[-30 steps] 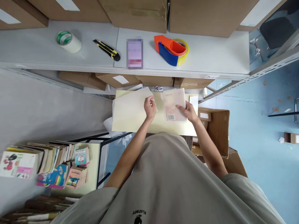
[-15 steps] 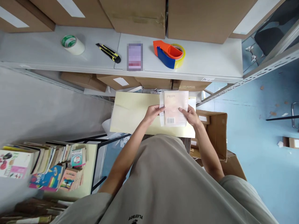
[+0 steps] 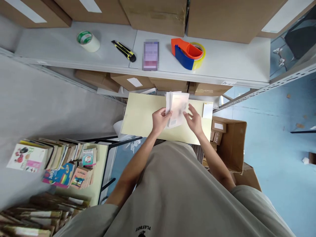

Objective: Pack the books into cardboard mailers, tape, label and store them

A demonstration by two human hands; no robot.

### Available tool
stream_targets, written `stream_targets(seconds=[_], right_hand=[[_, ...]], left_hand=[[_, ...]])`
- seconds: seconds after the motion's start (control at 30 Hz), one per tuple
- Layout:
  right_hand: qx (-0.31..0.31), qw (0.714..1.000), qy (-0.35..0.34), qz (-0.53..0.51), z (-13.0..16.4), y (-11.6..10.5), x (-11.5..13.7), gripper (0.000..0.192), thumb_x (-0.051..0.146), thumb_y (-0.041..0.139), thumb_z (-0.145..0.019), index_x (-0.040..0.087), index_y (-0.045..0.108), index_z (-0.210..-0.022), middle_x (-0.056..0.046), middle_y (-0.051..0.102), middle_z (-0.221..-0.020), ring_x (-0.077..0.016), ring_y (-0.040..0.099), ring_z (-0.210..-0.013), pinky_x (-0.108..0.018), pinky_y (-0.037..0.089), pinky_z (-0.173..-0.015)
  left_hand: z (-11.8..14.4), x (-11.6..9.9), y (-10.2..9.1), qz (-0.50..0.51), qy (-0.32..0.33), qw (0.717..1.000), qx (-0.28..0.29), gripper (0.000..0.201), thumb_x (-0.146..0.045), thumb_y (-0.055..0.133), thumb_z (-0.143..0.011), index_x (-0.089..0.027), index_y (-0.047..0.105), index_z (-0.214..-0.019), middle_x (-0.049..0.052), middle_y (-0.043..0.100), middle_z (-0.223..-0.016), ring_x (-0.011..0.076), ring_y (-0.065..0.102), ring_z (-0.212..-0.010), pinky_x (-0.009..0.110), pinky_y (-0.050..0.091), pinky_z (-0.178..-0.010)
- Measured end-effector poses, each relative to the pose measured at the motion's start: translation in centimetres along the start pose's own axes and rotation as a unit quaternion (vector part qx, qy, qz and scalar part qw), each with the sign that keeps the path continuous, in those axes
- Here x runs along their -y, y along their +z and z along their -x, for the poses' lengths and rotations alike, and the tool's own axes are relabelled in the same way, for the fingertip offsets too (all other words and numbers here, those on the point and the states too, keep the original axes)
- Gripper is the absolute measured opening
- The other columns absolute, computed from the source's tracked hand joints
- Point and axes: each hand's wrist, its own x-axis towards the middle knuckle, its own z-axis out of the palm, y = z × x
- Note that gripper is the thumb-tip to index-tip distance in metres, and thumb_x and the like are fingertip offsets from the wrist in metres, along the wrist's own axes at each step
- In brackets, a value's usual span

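My left hand point(image 3: 161, 121) grips the left edge of a book in a translucent wrapper point(image 3: 178, 107), thumb on top. The book is pale pink with a barcode near its lower edge, and it is held tilted above a pale yellow tabletop point(image 3: 140, 113). Whitish wrapper material sticks out along its left side. Beside the right edge of the book is my right hand point(image 3: 194, 121), its fingers spread apart; the thumb is close to the wrapper, and whether it touches is blurred.
On the grey shelf ahead lie a tape roll point(image 3: 92, 42), a box cutter point(image 3: 123, 51), a blurred-out rectangle point(image 3: 150, 55) and a tape dispenser point(image 3: 184, 54). Cardboard boxes point(image 3: 158, 14) stand behind them. An open carton point(image 3: 233, 144) is at the right, stacked books point(image 3: 59, 158) at the left.
My right hand has let go of the book's right edge and its fingers have spread. The book has tilted and shifted slightly left in my left hand. The camera view has shifted too.
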Motion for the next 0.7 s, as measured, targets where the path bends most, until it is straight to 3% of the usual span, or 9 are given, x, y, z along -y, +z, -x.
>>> stream_targets(seconds=[0.07, 0.13, 0.2, 0.3, 0.37, 0.43, 0.5, 0.6, 0.7], right_hand=[[0.069, 0.997, 0.017, -0.040, 0.7, 2.3, 0.8, 0.108, 0.097, 0.080, -0.090, 0.025, 0.066, -0.170, -0.020, 0.061, -0.181, -0.0456, 0.060, -0.167, -0.062, 0.065, -0.125], [0.095, 0.993, 0.026, -0.064, 0.9, 4.3, 1.3, 0.099, 0.095, 0.084, -0.088, 0.023, 0.074, -0.156, -0.020, 0.076, -0.161, -0.0422, 0.072, -0.150, -0.053, 0.071, -0.112], [0.062, 0.995, 0.038, -0.072, 0.4, 5.3, 1.4, 0.083, 0.095, 0.083, -0.089, 0.022, 0.080, -0.129, -0.014, 0.086, -0.125, -0.0352, 0.080, -0.122, -0.044, 0.071, -0.098], [0.003, 0.993, 0.072, -0.089, -1.1, 5.0, 1.0, 0.074, 0.097, 0.082, -0.087, 0.024, 0.073, -0.096, -0.005, 0.078, -0.088, -0.0273, 0.077, -0.093, -0.039, 0.067, -0.082], [0.006, 0.990, 0.088, -0.112, -2.1, 4.2, 0.9, 0.075, 0.098, 0.084, -0.083, 0.025, 0.074, -0.094, -0.004, 0.078, -0.085, -0.0275, 0.077, -0.092, -0.040, 0.067, -0.082], [0.035, 0.985, 0.101, -0.137, -2.6, 3.4, 1.4, 0.077, 0.098, 0.089, -0.079, 0.025, 0.078, -0.100, -0.006, 0.084, -0.093, -0.0306, 0.081, -0.099, -0.044, 0.070, -0.089], [0.071, 0.977, 0.118, -0.161, -2.6, 3.3, 2.4, 0.079, 0.097, 0.093, -0.075, 0.026, 0.081, -0.106, -0.009, 0.089, -0.103, -0.0342, 0.084, -0.108, -0.048, 0.072, -0.098], [0.110, 0.967, 0.139, -0.184, -2.4, 4.3, 3.9, 0.080, 0.094, 0.100, -0.072, 0.025, 0.084, -0.109, -0.010, 0.092, -0.110, -0.0376, 0.086, -0.117, -0.053, 0.074, -0.106], [0.131, 0.962, 0.150, -0.187, -2.3, 6.3, 4.9, 0.081, 0.093, 0.101, -0.071, 0.024, 0.086, -0.111, -0.010, 0.092, -0.109, -0.0387, 0.087, -0.119, -0.054, 0.075, -0.105]], left_hand=[[0.8, -0.6, 0.2, -0.054, 0.038, 0.998, 0.000, 0.017, -0.035, 0.088, -0.096, -0.020, 0.090, -0.103, 0.007, 0.090, -0.099, 0.0249, 0.085, -0.087, 0.034, 0.067, -0.081], [1.8, -1.1, 0.5, -0.116, 0.079, 0.990, 0.030, 0.017, -0.027, 0.086, -0.098, -0.022, 0.092, -0.113, 0.009, 0.092, -0.119, 0.0286, 0.088, -0.104, 0.038, 0.071, -0.096], [2.8, -1.4, 0.7, -0.166, 0.108, 0.977, 0.080, 0.034, -0.024, 0.089, -0.095, -0.025, 0.091, -0.128, 0.011, 0.089, -0.139, 0.0338, 0.087, -0.126, 0.044, 0.070, -0.113], [3.3, -1.1, -0.6, -0.142, 0.116, 0.969, 0.167, 0.061, -0.030, 0.090, -0.094, -0.024, 0.081, -0.154, 0.014, 0.081, -0.160, 0.0374, 0.080, -0.144, 0.049, 0.066, -0.125], [2.3, -0.6, -2.6, -0.094, 0.106, 0.979, 0.149, 0.064, -0.042, 0.088, -0.100, -0.024, 0.076, -0.160, 0.015, 0.074, -0.170, 0.0369, 0.075, -0.151, 0.050, 0.065, -0.127], [0.5, -0.1, -5.2, -0.056, 0.076, 0.993, 0.066, 0.069, -0.057, 0.089, -0.100, -0.025, 0.075, -0.159, 0.016, 0.070, -0.173, 0.0377, 0.070, -0.158, 0.052, 0.063, -0.129], [-1.5, 0.3, -7.8, -0.007, 0.014, 0.999, 0.038, 0.079, -0.072, 0.094, -0.092, -0.023, 0.077, -0.152, 0.019, 0.075, -0.164, 0.0395, 0.071, -0.153, 0.053, 0.066, -0.122], [-3.4, 0.7, -10.7, 0.080, -0.091, 0.985, 0.123, 0.080, -0.084, 0.099, -0.080, -0.018, 0.086, -0.124, 0.015, 0.087, -0.121, 0.0353, 0.083, -0.118, 0.046, 0.072, -0.098], [-3.9, 0.9, -12.7, 0.120, -0.119, 0.975, 0.144, 0.073, -0.083, 0.104, -0.072, -0.018, 0.087, -0.100, 0.007, 0.082, -0.091, 0.0266, 0.080, -0.093, 0.037, 0.069, -0.082]])
